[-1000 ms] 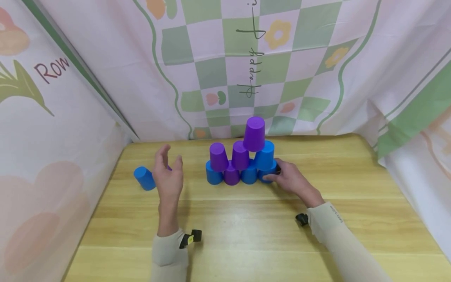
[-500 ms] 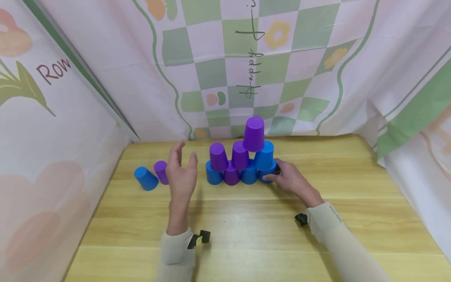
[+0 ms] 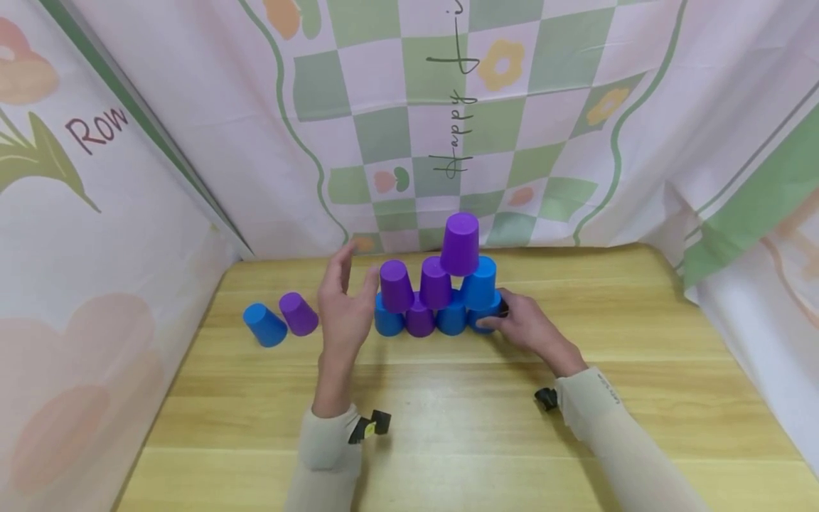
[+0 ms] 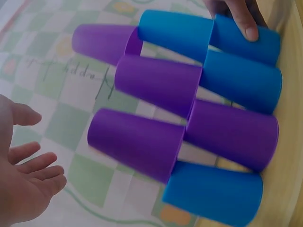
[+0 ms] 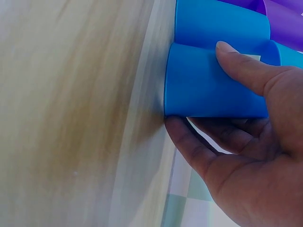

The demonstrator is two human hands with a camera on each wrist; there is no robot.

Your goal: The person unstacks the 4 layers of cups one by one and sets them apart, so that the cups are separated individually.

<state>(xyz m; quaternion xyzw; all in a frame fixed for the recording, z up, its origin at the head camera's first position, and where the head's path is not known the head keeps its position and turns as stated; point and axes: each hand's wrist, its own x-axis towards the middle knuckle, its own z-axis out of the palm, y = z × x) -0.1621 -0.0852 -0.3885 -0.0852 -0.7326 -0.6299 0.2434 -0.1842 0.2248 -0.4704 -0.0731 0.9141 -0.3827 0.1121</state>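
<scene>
Upside-down plastic cups form a stepped stack at the table's far side. Its bottom row is blue, purple [image 3: 419, 321], blue and blue. Above stand a left purple cup [image 3: 397, 286], a middle purple cup [image 3: 436, 283] and a blue cup [image 3: 479, 282]. One purple cup [image 3: 460, 244] tops the right-hand pair. My right hand [image 3: 528, 325] holds the bottom row's right-end blue cup [image 5: 208, 85], thumb across its near face and fingers at its outer side. My left hand [image 3: 348, 313], fingers spread and holding nothing, hovers just left of the stack.
Left of my left hand, a blue cup [image 3: 265, 325] and a purple cup [image 3: 298, 313] stand upside down on the wooden table [image 3: 448, 427]. A patterned curtain [image 3: 377, 135] hangs right behind the stack, and another curtain [image 3: 115, 284] borders the table's left side.
My left hand has moved right, from in front of the loose purple cup to the stack's left end, uncovering that cup. My right hand and the stack stay put.
</scene>
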